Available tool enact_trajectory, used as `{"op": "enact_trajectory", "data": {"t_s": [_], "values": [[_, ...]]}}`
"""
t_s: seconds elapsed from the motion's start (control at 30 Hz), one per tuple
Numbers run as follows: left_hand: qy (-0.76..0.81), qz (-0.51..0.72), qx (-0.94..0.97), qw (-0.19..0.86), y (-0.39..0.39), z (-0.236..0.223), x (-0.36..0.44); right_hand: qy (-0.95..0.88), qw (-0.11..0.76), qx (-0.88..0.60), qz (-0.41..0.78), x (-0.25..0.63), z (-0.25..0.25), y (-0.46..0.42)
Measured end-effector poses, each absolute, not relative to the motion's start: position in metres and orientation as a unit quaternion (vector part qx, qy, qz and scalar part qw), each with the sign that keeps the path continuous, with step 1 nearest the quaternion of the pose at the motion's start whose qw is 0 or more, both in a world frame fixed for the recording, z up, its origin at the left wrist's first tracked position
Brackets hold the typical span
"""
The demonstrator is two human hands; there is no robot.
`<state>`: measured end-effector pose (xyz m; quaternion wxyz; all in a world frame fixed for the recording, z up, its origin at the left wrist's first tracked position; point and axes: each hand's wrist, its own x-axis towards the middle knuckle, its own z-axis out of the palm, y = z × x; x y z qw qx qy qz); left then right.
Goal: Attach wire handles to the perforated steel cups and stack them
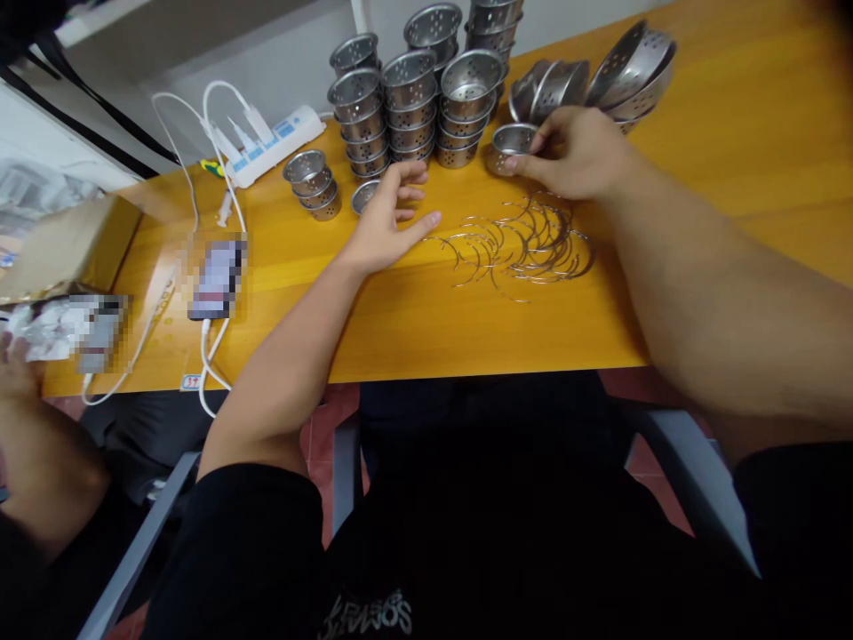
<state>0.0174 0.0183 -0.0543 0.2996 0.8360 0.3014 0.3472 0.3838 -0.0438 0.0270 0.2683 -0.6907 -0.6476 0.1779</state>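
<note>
My right hand (579, 153) pinches the rim of a small perforated metal cup (501, 158) between thumb and fingers, low over the table. To the left, my left hand (393, 218) is held with fingers apart and nothing in it. Just behind it a single metal cup (363, 197) is partly hidden by the hand. Several tall stacks of the same cups (408, 114) rise behind both hands. Below my right hand lies a loose heap of thin curved metal wires (526, 244).
More perforated cups (560, 89) and larger bowls (633, 76) lie tipped at the back right. A short cup stack (313, 185) stands left, near a white power strip (280, 142) and a cabled phone (217, 277). Another person's arm (40, 462) rests far left beside a cardboard box (80, 244).
</note>
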Motion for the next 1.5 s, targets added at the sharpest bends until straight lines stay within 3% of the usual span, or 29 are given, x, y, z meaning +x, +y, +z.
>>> {"op": "enact_trajectory", "data": {"t_s": [0.27, 0.7, 1.5], "values": [[0.306, 0.345, 0.832, 0.308, 0.014, -0.051, 0.02, -0.658, 0.213, -0.708, 0.142, 0.389, 0.032, -0.043], [0.304, 0.354, 0.841, 0.275, 0.02, -0.056, 0.017, -0.585, 0.242, -0.765, 0.117, 0.402, 0.035, -0.043], [0.284, 0.381, 0.846, 0.242, -0.005, -0.027, 0.02, -0.619, 0.189, -0.76, 0.067, 0.419, 0.022, -0.032]]}}
